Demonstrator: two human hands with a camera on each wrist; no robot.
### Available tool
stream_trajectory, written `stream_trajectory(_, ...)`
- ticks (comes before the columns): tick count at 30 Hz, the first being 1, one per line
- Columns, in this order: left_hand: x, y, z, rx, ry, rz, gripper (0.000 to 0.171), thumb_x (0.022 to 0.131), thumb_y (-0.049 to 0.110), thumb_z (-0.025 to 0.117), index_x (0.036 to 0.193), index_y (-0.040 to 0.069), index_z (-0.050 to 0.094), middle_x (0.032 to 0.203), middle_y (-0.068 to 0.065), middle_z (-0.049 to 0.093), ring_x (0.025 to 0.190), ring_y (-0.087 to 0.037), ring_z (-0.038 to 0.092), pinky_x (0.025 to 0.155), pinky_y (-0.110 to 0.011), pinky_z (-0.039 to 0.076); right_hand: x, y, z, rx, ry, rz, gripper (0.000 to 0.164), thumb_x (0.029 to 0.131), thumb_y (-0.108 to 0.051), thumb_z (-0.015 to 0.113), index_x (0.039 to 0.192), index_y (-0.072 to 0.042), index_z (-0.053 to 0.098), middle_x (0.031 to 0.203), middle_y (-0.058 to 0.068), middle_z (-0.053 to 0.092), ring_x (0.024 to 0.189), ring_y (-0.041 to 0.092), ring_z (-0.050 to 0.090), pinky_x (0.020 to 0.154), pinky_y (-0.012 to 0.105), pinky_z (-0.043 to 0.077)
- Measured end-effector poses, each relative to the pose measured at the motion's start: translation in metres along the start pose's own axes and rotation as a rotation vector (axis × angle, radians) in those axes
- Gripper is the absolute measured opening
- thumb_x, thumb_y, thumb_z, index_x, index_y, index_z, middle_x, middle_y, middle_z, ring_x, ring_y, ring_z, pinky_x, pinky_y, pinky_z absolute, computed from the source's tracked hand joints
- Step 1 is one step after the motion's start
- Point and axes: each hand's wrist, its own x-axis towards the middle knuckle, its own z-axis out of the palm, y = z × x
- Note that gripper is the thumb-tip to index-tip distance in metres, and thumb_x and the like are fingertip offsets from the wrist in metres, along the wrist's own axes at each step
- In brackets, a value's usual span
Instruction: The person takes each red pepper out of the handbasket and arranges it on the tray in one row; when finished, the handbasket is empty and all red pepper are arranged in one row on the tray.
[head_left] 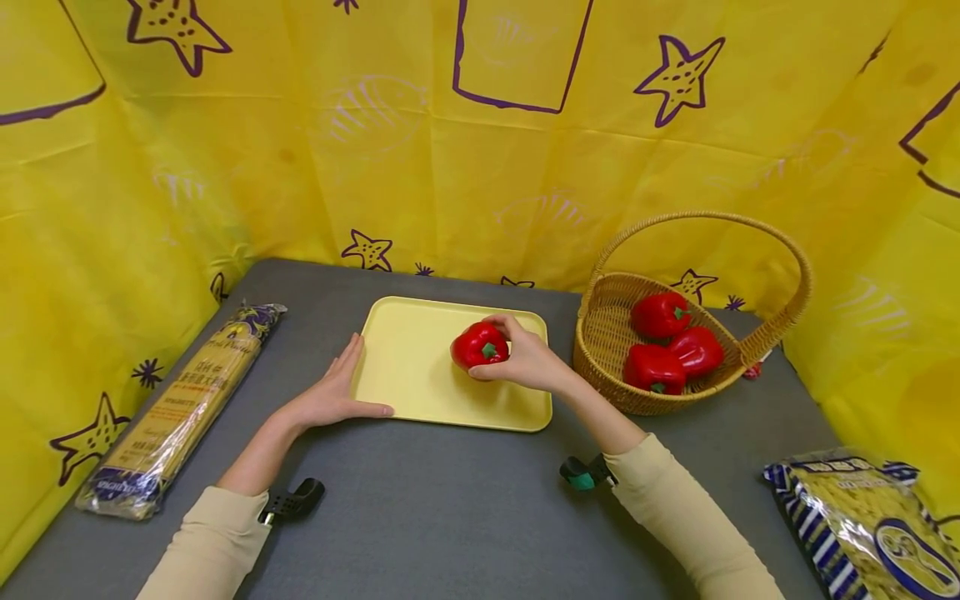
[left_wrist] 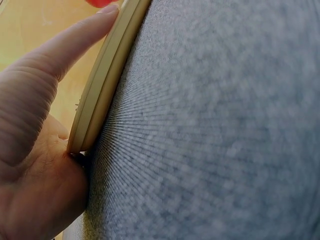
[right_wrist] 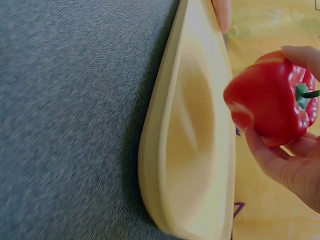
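Over the pale yellow tray (head_left: pixel 408 367), my right hand (head_left: pixel 528 357) holds a red bell pepper (head_left: pixel 474 343) between thumb and fingers, its green stem toward me. In the right wrist view the bell pepper (right_wrist: pixel 270 100) hangs above the tray's surface, with a gap beneath it. My left hand (head_left: pixel 333 396) rests against the tray's near left corner, fingers stretched along the left side and thumb along the front edge. The left wrist view has the thumb (left_wrist: pixel 75 45) straight on the rim and the palm against the corner.
A wicker basket (head_left: pixel 596 367) with a tall handle stands right of the tray, holding several red bell peppers (head_left: pixel 660 314). A spaghetti pack (head_left: pixel 187 408) lies at the left; a blue-striped pasta bag (head_left: pixel 862 517) is at the near right. Yellow cloth (head_left: pixel 480 167) hangs around the grey table (head_left: pixel 435 517).
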Motion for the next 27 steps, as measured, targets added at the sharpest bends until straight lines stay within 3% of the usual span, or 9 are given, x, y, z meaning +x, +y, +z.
stream_trajectory(20, 0.0, 0.0, -0.003, 0.015, -0.01, -0.016, 0.132, 0.073, 0.053, 0.08, 0.154, 0.0, -0.009, 0.16, -0.021, -0.014, 0.144, -0.045, -0.007, 0.111, -0.065, 0.003, 0.027, -0.01, 0.014, -0.119, -0.043, -0.086, 0.07, 0.075, -0.035, 0.083, 0.134, -0.011, 0.054, 0.125, 0.003, 0.057, 0.111, 0.02, 0.053, 0.087, 0.032, 0.051)
stream_trajectory(27, -0.001, 0.002, -0.004, 0.011, -0.012, -0.01, 0.131, 0.074, 0.052, 0.08, 0.153, -0.001, -0.009, 0.16, -0.021, -0.013, 0.145, -0.044, -0.007, 0.111, -0.064, 0.005, 0.035, -0.015, 0.02, -0.093, -0.064, -0.069, 0.073, 0.077, -0.036, 0.082, 0.138, -0.012, 0.05, 0.127, 0.003, 0.057, 0.114, 0.021, 0.052, 0.089, 0.034, 0.05)
